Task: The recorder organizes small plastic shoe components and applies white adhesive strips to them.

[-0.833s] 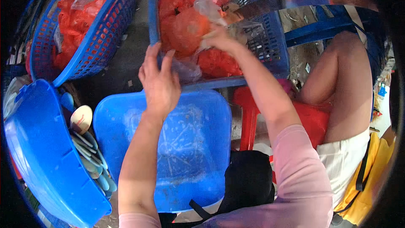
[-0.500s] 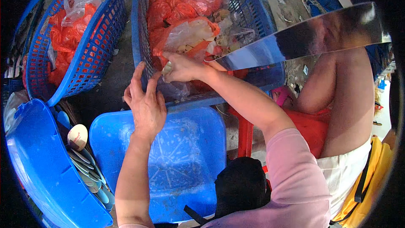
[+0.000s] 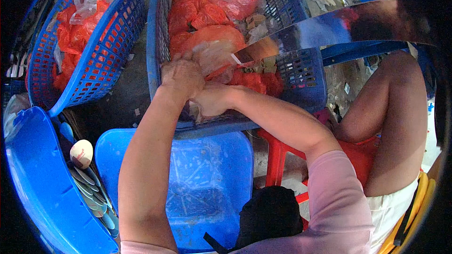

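Note:
Both my hands are inside the near left part of a blue plastic basket. Red plastic bags and clear plastic bags fill much of it. My left hand reaches in against the left wall, beside the clear plastic; its fingers are blurred. Just below and to the right, my right hand is bent with its fingers curled, close to the left wrist. Something pale shows at its fingertips, too hidden to name.
A blue basin lies under my forearms. To the left are another basket with red bags, a blue tub and a row of oval discs. A shiny curved strip crosses the upper right, above a red stool.
My left hand has moved from the basket's near rim up and inside, its fingers no longer spread. My right hand has drawn back down and to the right. The plastic bags have shifted.

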The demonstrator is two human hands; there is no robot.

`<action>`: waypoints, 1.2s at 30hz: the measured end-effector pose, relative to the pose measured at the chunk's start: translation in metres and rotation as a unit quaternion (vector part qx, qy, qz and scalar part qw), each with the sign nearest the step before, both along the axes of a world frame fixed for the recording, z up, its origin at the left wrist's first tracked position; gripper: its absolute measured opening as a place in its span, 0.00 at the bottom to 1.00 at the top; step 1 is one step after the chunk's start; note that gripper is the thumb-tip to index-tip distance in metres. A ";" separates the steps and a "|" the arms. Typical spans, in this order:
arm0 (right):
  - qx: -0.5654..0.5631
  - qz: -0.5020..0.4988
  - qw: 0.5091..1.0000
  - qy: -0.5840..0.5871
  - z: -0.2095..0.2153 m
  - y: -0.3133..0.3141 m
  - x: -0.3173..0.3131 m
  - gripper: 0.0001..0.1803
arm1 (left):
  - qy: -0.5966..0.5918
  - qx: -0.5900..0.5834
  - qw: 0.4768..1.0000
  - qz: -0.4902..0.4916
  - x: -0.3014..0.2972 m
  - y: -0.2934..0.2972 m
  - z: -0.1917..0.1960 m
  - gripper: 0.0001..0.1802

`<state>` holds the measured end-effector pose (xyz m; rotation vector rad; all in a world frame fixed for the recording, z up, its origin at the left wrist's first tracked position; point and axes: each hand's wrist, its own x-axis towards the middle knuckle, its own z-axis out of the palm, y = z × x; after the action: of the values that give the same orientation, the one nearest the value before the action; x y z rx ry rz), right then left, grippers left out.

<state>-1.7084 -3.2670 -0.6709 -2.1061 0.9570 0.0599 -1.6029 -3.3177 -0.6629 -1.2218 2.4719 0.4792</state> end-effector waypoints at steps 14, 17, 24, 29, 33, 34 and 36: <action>0.106 -0.183 0.971 0.111 -0.025 -0.058 -0.134 0.41 | 0.035 -0.226 0.971 0.064 -0.008 0.001 0.031 0.27; -0.096 -0.152 0.977 0.118 -0.025 -0.074 -0.144 0.42 | 0.100 -0.268 0.955 0.074 -0.009 0.000 0.030 0.28; -0.132 -0.314 0.940 -0.004 0.002 -0.064 -0.133 0.47 | 0.077 -0.283 0.952 0.083 -0.003 -0.001 0.015 0.26; -0.090 -0.283 0.954 0.031 0.038 -0.060 -0.121 0.48 | 0.093 -0.264 0.953 0.113 -0.005 -0.001 0.017 0.25; -0.115 -0.294 0.949 -0.017 0.033 -0.058 -0.122 0.47 | 0.096 -0.261 0.952 0.125 -0.009 -0.004 0.016 0.26; -0.115 -0.299 0.946 -0.043 0.029 -0.059 -0.122 0.46 | 0.123 -0.264 0.949 0.120 -0.008 -0.003 0.016 0.29; -0.113 -0.303 0.944 -0.070 0.026 -0.060 -0.119 0.45 | 0.149 -0.267 0.945 0.116 -0.007 -0.003 0.018 0.32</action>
<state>-1.8270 -3.3271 -0.6447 -1.8903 1.5368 -0.5277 -1.6099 -3.3202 -0.6446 -1.7779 2.8364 0.0367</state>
